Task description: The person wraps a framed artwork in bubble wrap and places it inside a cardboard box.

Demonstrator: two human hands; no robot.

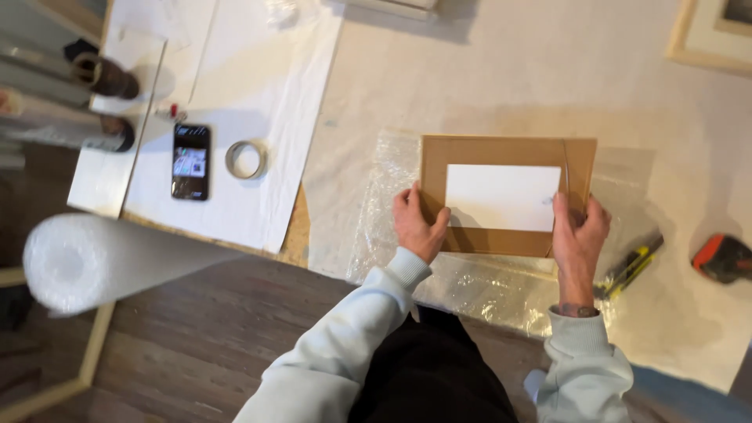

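Note:
A brown cardboard-backed picture frame [506, 150] with a white rectangle [501, 196] in its middle lies on a sheet of clear bubble wrap [478, 286]. My left hand [417, 223] grips the frame's near left corner, thumb on top. My right hand [578, 229] grips its near right corner, fingers over the edge. A thin cord runs down the frame's right side. Both sleeves are pale blue-grey.
A yellow-and-black utility knife [630, 266] and an orange-and-black tool [722, 257] lie right of the frame. A phone [190, 161] and a tape roll [246, 159] sit on white paper at left. A bubble wrap roll [86, 262] overhangs the table edge. Another frame [705, 35] lies far right.

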